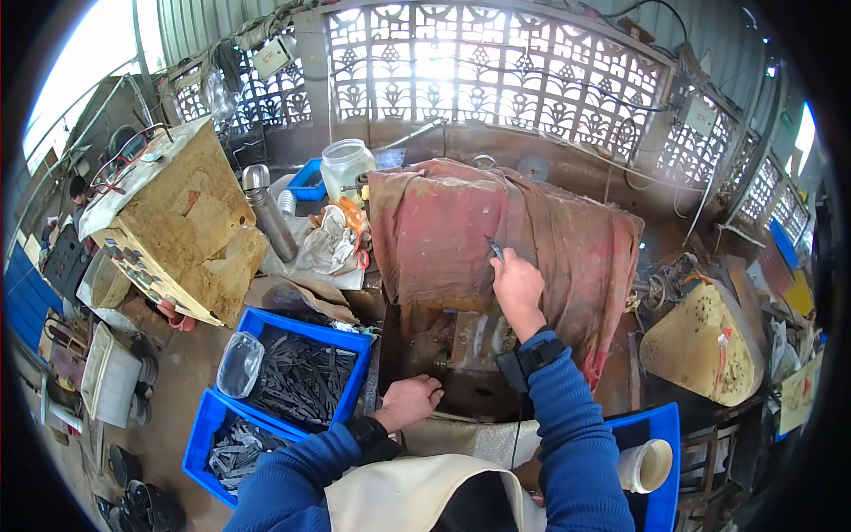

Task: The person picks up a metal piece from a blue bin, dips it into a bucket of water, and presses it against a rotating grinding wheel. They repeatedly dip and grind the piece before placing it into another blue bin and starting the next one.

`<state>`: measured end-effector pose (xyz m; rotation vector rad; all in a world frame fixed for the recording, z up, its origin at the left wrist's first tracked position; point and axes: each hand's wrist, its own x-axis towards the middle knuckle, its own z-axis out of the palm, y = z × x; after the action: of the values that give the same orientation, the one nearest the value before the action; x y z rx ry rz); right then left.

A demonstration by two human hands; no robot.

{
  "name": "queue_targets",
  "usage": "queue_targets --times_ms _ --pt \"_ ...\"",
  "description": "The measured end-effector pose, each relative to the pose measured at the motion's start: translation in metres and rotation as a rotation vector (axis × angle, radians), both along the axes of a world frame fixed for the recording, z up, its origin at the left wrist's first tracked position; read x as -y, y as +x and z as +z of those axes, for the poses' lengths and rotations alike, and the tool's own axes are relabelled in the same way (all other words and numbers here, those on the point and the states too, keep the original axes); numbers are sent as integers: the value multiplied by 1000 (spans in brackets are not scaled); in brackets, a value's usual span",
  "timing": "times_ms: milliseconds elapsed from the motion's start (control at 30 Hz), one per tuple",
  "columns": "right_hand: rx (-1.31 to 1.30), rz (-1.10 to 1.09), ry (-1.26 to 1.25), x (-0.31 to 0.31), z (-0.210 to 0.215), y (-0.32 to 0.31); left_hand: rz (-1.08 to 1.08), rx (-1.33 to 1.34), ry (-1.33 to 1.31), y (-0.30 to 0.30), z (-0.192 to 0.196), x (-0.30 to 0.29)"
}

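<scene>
Cream apron (412, 490) up close. Right hand (517, 285) pinching thin dark piece (495, 248) by reddish cloth (443, 235). Left hand (409, 403) half-curled near blue bin (364, 350), can't tell if gripping anything.

Slim, dark, narrow-tipped handheld piece with a pale glint (494, 247), gripped in my right hand (519, 285), tilted, its tip pointing up and to my left, seen against the draped, stained, faded-red cloth (443, 226), its lower end hidden by my fingers.
</scene>
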<state>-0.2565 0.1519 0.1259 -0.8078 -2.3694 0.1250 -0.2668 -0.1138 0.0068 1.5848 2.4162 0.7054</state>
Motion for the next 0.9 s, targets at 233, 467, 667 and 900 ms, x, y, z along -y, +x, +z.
queue_targets --times_ms 233,467,667,900 --pt "24 -24 -28 -1 2 -4 17 20 41 -1 -2 0" --pt "58 -41 -48 1 4 -3 47 44 9 1 -3 3" --pt "51 -34 -58 6 6 -1 42 32 39 3 -5 6" --pt "61 -34 -67 5 7 -1 59 46 11 4 -3 6"
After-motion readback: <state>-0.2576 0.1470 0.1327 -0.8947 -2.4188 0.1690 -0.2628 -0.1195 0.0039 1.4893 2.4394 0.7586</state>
